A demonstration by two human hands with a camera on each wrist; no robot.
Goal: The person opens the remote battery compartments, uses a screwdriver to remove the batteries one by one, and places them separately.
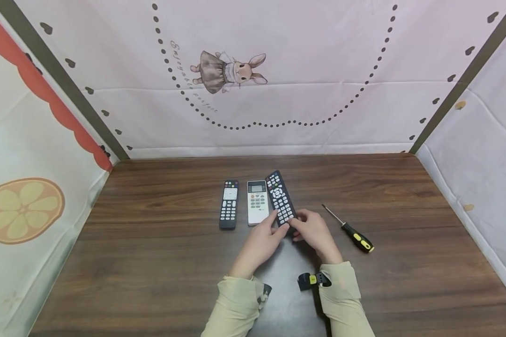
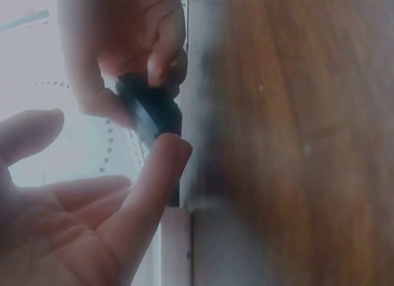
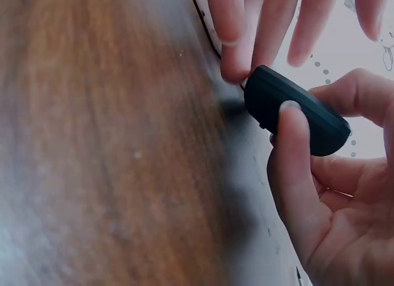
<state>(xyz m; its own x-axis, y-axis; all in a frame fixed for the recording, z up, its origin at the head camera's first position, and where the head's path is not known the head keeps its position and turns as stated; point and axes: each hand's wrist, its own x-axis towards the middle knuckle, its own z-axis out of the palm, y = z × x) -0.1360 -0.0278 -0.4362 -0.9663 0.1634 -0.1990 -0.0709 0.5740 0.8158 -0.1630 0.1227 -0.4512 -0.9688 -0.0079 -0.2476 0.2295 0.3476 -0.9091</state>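
A: What is seen nearest?
B: A black strap [image 1: 305,282] is worn at the right wrist; its yellow tag cannot be read.
A: And the hands?
B: The near end of a long black remote [image 1: 280,196] is pinched between thumb and fingers by the right hand [image 1: 318,234]; the keys are left facing up, probably to keep them in sight. Its left side seems to be touched by the left hand [image 1: 261,239], fingers held nearly straight, perhaps for steadying.
A: What is placed around it?
B: To its right, a screwdriver [image 1: 358,238] is laid on the table [image 1: 152,271], handle nearer, perhaps for easy reach. To its left, a white remote [image 1: 258,213] and a smaller black remote [image 1: 228,206] are laid side by side. No brand can be made out.
A: Farther off?
B: On a cloth backdrop [image 1: 303,61], "Enjoyable perfect" is printed beside a rabbit [image 1: 227,72].
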